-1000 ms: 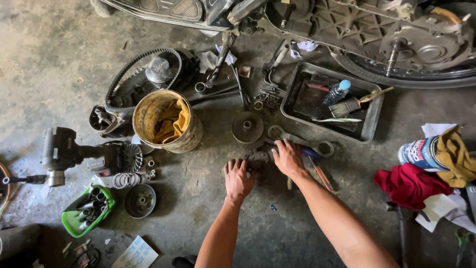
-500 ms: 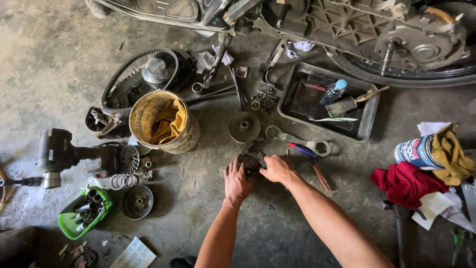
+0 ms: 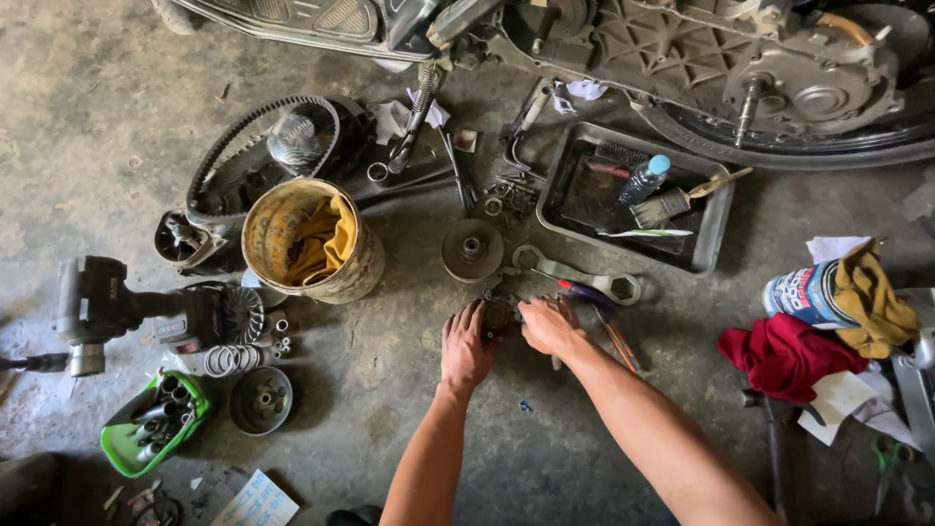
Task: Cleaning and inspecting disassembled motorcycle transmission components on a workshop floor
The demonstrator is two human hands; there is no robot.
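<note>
— Where are the hands?
— Both the left hand [image 3: 466, 346] and right hand [image 3: 547, 324] grip a dark metal part [image 3: 499, 314] on the floor, just below the big wrench [image 3: 577, 275].
— And the pulley [image 3: 472, 249]?
— Left of that wrench (rusty bucket [image 3: 310, 241] farther left).

A yellow rag [image 3: 321, 234] is showing in the rusty tan bucket [image 3: 353, 275], a red cloth [image 3: 784, 356] is lying by a mustard one [image 3: 877, 297], the tray [image 3: 555, 190] is looking black, the box [image 3: 117, 453] green.

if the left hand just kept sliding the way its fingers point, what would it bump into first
The left hand points up the frame, fingertips already on the dark metal part both hands grip. Past that, the round pulley disc on the floor lies next in line, though depth is hard to judge.
</note>
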